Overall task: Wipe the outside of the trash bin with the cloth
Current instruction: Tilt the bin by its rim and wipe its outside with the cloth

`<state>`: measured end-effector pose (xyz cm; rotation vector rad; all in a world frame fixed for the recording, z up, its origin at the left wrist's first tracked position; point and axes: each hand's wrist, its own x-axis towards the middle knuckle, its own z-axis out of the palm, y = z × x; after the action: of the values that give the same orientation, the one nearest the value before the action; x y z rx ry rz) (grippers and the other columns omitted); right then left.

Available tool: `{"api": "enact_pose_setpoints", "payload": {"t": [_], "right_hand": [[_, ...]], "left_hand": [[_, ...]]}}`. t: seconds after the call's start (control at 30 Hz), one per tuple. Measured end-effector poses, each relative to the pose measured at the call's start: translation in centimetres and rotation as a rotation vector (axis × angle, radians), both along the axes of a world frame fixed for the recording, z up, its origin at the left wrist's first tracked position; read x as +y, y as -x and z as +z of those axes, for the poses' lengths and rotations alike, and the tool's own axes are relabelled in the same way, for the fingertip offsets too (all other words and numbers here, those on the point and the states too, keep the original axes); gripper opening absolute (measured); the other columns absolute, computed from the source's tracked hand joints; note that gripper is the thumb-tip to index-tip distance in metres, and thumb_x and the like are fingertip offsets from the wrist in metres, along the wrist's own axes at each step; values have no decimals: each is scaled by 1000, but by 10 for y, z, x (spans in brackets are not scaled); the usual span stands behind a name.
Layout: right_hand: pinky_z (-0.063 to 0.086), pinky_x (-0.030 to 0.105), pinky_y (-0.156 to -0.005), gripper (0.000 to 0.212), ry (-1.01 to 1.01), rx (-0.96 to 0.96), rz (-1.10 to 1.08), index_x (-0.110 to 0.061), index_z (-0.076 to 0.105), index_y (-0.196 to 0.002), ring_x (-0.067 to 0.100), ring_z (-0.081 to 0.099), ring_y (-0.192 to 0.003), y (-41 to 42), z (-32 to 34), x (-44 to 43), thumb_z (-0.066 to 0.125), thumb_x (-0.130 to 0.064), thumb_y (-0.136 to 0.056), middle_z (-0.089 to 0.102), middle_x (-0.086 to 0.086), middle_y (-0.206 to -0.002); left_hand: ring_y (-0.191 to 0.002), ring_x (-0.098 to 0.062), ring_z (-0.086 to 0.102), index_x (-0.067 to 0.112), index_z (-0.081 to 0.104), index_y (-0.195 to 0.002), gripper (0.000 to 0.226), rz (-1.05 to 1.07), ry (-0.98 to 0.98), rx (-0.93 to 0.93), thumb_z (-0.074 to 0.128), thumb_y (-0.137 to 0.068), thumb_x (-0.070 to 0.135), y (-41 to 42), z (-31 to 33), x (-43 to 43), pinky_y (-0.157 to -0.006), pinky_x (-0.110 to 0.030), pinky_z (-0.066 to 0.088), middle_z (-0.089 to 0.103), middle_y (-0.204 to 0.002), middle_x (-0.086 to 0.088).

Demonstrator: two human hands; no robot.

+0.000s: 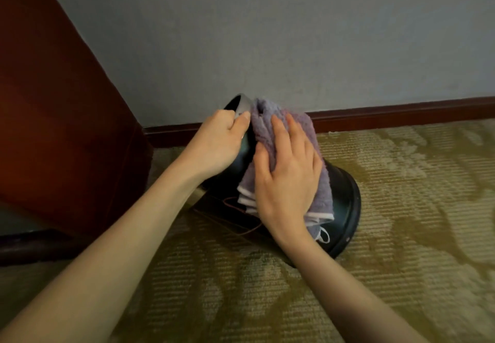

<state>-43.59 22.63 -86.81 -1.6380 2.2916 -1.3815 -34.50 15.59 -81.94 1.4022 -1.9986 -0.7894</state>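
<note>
The trash bin (345, 203) lies tipped on the carpet (401, 275). Its long axis runs from the rim (243, 105), clenched by the left hand (217, 142), to the base beyond the right hand (286, 174). The cloth (267, 123) is pressed flat on the wall under straight right fingers, just beside the left grip. Uncovered wall lies baseward of the palm, so strokes should probably follow that axis.

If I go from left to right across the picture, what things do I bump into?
Wooden furniture → left hand → right hand, flat on the cloth → bottom end of the trash bin.
</note>
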Motion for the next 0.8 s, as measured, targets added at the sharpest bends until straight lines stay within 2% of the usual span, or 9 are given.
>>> {"api": "enact_pose_setpoints", "payload": {"t": [0.1, 0.23, 0.3, 0.4, 0.5, 0.6, 0.67, 0.73, 0.8], "right_hand": [[23, 33, -106, 49, -19, -6, 41, -19, 50, -135, 22, 41, -132, 1, 3, -6, 40, -36, -89, 50, 2, -141], [24, 35, -103, 44, -87, -64, 130, -24, 51, -131, 20, 44, -126, 11, 14, -26, 41, -35, -90, 54, -1, -134], [29, 39, -95, 36, -129, -99, 138, -23, 58, -120, 25, 49, -116, 14, 21, -40, 41, -34, -89, 61, 3, -123], [34, 42, -82, 27, -225, -164, 144, -20, 62, -92, 37, 54, -99, 19, 32, -61, 41, -35, -87, 66, 11, -102], [43, 41, -81, 30, -388, -285, 225, -18, 64, -78, 36, 58, -92, 31, 39, -87, 44, -40, -83, 66, 10, -91], [46, 38, -92, 36, -536, -401, 338, -19, 73, -99, 28, 60, -106, 46, 40, -114, 52, -40, -79, 68, 10, -113], [43, 26, -81, 37, -621, -390, 393, -9, 69, -108, 25, 59, -103, 55, 38, -126, 54, -33, -85, 65, 12, -120], [34, 22, -70, 35, -709, -271, 449, -2, 63, -115, 28, 56, -108, 61, 36, -132, 47, -25, -94, 60, 17, -126], [31, 21, -73, 35, -766, -228, 453, 0, 58, -121, 31, 52, -117, 64, 37, -133, 42, -20, -98, 55, 20, -132]], "left_hand": [[-58, -17, 40, -8, 54, -77, 44, 5, -1, 20, 42, -101, 27, -5, 1, 2, -59, -32, 29, 47, -66, -8], [-66, -19, 45, -13, 56, -84, 46, 29, -6, 53, 42, -100, 28, -8, -1, 3, -64, -43, 36, 50, -72, -15], [-66, -18, 44, -12, 54, -81, 45, 21, 6, 55, 42, -100, 27, -10, -1, 4, -64, -44, 37, 48, -71, -13], [-68, -16, 44, -5, 50, -73, 42, 12, 13, 59, 42, -100, 26, -12, -2, 7, -66, -46, 39, 48, -72, -12], [-64, -16, 42, 8, 45, -69, 36, -2, 37, 49, 43, -100, 25, -12, -2, 12, -62, -42, 35, 44, -67, -7], [-60, -22, 44, -2, 45, -69, 42, -32, 50, 37, 42, -100, 26, -12, -4, 19, -63, -45, 37, 45, -64, -9], [-64, -33, 51, -7, 47, -74, 44, -52, 76, 25, 41, -100, 27, -10, -5, 24, -67, -49, 38, 51, -66, -18], [-67, -35, 53, -7, 47, -74, 44, -73, 95, 26, 41, -101, 27, -7, -4, 27, -67, -49, 38, 54, -70, -26], [-60, -28, 47, 0, 44, -68, 42, -80, 109, 14, 41, -101, 27, -3, -4, 29, -64, -43, 33, 48, -63, -16]]}}
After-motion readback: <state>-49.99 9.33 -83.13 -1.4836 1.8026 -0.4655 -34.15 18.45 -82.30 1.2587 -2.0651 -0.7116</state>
